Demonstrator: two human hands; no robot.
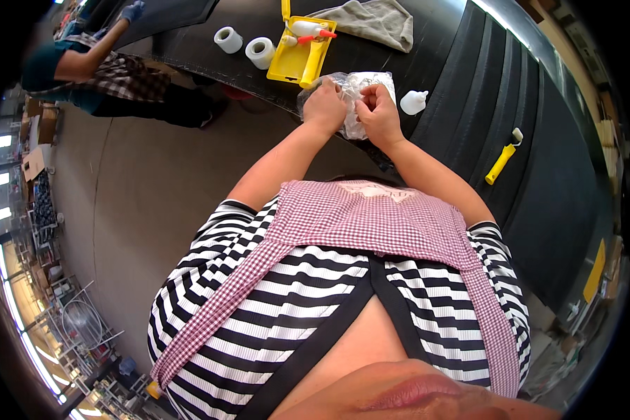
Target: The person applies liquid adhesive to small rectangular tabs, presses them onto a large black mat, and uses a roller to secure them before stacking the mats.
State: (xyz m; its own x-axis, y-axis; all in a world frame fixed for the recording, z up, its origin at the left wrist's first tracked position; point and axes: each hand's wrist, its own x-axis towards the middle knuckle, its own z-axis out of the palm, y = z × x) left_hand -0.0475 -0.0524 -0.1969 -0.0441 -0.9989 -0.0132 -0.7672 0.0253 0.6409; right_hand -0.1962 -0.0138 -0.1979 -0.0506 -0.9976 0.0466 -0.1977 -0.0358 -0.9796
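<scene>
Both my hands are at a crumpled clear plastic bag (352, 123) near the front edge of the black table. The fingers of my left hand (325, 108) are closed on the bag's left part. My right hand (380, 117) pinches at its right side, thumb against forefinger. Behind the hands, a silvery-white sheet or packet (374, 78) lies on the table; whether it belongs to the bag I cannot tell. Close to my right hand lies a small white squeeze bottle (414, 102). Just beyond my left hand is a yellow tray (287, 61) holding white bottles with red tips (308, 29) and a yellow handle (313, 63).
Two white tape rolls (261, 52) stand left of the tray. A grey cloth (374, 24) lies behind it. On the right, a yellow-handled roller (500, 162) rests on the table beside long black strips (462, 91). At the far left, another person (112, 70) in a checked apron leans over the table.
</scene>
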